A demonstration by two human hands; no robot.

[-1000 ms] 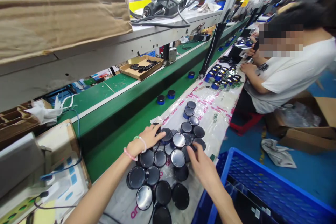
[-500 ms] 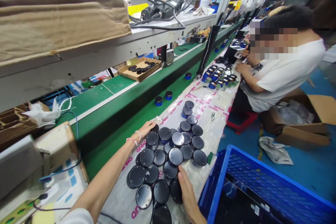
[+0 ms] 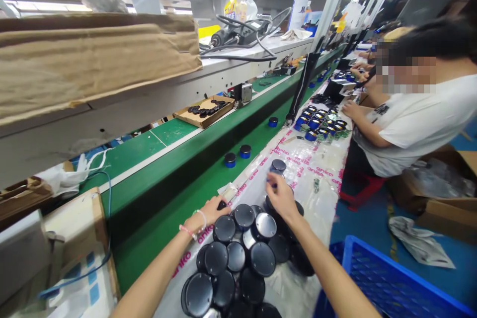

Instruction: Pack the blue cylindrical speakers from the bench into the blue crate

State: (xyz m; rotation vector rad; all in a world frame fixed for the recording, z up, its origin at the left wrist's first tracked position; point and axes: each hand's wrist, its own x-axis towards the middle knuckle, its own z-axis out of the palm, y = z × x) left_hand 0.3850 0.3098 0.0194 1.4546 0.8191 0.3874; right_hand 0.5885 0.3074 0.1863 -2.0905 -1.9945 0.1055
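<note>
A heap of round black discs, flat and glossy, covers the near part of the plastic-covered bench. At the heap's left edge, my left hand is closed on a small black disc, whose far side the fingers hide. My right hand is over the far end of the heap, fingers bent and apart, slightly blurred. Just beyond its fingertips lies another black disc. My right forearm hides some discs on the heap's right side.
A green conveyor carries several blue-sided black pieces. Beyond it sits a cardboard tray of black parts. A blue crate stands at the right. Farther along the bench, a co-worker sits by blue-and-black parts.
My right hand has moved from the heap's near right side to its far end. My left hand stays at the left edge. The view has shifted slightly.
</note>
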